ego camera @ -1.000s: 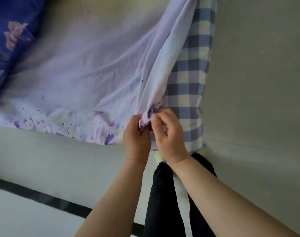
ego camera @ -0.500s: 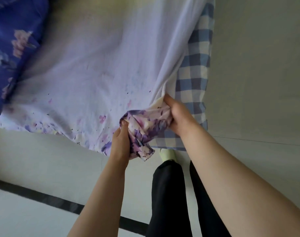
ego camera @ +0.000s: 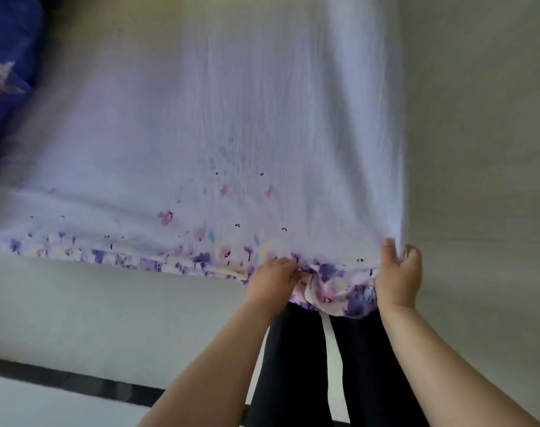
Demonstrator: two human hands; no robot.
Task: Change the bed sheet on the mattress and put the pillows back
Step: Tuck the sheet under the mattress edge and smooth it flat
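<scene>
both hands, left (ego camera: 270,280) and right (ego camera: 399,277), grip closed on sheet (ego camera: 231,118) hem (floral edge).

Single head-worn view looks steeply down, close over the bed sheet (ego camera: 231,118) edge.

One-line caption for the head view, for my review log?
Both hands, left hand and right hand, grip the lilac floral sheet at the mattress corner.

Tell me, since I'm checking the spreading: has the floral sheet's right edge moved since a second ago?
Yes. The floral sheet has spread rightward, now hiding the checked mattress strip; both hands grip its hem.
</scene>
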